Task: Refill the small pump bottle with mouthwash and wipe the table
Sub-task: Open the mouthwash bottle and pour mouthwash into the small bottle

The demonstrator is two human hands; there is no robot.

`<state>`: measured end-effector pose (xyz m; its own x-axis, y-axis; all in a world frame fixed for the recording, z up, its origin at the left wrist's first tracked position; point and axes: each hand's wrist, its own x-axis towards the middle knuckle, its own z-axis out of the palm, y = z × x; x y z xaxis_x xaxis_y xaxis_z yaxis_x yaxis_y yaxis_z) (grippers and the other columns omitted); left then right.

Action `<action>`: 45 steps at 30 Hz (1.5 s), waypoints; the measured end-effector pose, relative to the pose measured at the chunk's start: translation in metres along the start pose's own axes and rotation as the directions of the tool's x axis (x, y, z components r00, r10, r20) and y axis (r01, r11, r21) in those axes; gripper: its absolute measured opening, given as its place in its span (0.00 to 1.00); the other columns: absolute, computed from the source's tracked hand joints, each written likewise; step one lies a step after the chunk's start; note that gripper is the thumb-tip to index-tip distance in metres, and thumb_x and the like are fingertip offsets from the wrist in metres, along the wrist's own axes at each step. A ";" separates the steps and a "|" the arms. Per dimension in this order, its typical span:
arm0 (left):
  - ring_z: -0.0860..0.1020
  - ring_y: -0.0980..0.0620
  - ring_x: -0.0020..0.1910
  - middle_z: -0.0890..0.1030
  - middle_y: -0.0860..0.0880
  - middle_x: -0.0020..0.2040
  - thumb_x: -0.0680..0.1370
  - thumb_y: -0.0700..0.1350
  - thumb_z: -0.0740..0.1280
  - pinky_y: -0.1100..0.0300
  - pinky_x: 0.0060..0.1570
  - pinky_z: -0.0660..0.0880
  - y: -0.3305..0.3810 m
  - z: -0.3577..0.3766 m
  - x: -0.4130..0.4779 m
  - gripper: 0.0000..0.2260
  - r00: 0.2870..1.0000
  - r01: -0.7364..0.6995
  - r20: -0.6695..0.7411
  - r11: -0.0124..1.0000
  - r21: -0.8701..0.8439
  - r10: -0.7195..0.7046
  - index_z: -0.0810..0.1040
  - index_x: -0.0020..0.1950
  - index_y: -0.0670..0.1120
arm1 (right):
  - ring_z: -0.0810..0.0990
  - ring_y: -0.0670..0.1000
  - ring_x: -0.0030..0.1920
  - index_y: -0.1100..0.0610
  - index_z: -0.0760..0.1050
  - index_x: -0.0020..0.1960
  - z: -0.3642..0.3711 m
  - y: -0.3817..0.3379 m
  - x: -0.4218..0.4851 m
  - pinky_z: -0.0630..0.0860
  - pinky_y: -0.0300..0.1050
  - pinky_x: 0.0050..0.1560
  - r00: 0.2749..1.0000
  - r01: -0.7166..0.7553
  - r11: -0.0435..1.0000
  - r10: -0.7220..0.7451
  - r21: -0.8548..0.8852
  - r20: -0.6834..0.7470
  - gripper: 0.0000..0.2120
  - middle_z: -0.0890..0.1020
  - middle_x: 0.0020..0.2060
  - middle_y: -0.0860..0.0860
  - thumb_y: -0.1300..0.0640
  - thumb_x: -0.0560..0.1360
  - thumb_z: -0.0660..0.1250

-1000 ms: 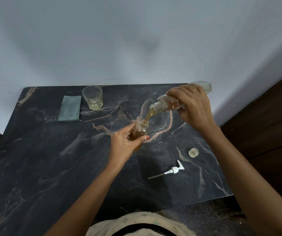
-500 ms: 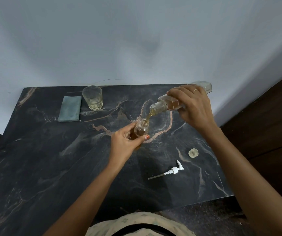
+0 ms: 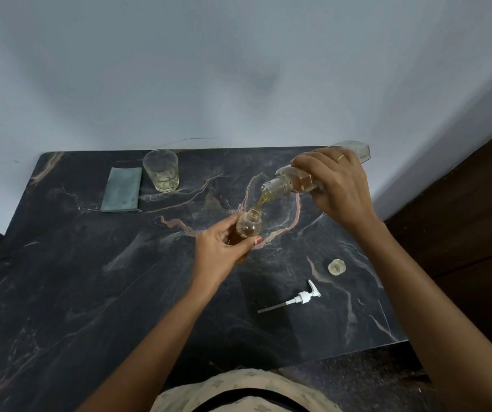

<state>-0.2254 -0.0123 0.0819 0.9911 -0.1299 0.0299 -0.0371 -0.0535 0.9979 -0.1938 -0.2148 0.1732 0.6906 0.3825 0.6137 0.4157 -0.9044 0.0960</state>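
Observation:
My left hand grips the small clear bottle, which stands upright near the middle of the dark marble table and holds amber liquid. My right hand holds the large clear mouthwash bottle tilted neck-down to the left, and a thin amber stream runs from its mouth into the small bottle's open neck. The white pump head with its tube lies flat on the table at the front right. A folded grey-green cloth lies at the back left.
A drinking glass with a little pale liquid stands next to the cloth at the back. A small clear cap lies right of the pump head. A pale wall rises behind the table; dark wood panels stand to the right.
The pour goes on, with the small bottle's liquid level a little higher. Both hands have kept almost the same places.

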 end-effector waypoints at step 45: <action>0.81 0.59 0.49 0.83 0.59 0.45 0.64 0.32 0.75 0.69 0.50 0.74 -0.034 0.010 -0.011 0.23 0.999 0.033 0.043 0.994 -0.105 -0.029 0.78 0.49 0.56 | 0.79 0.38 0.48 0.51 0.73 0.52 0.060 -0.037 -0.079 0.75 0.36 0.52 0.723 -0.632 0.386 0.607 0.671 0.331 0.25 0.78 0.47 0.45 0.67 0.61 0.77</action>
<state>-0.2358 -0.0186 0.0466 0.9854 -0.1704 -0.0013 0.0093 0.0465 0.9989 -0.2280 -0.2002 0.0738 0.9472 -0.2101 0.2423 0.1213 -0.4647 -0.8771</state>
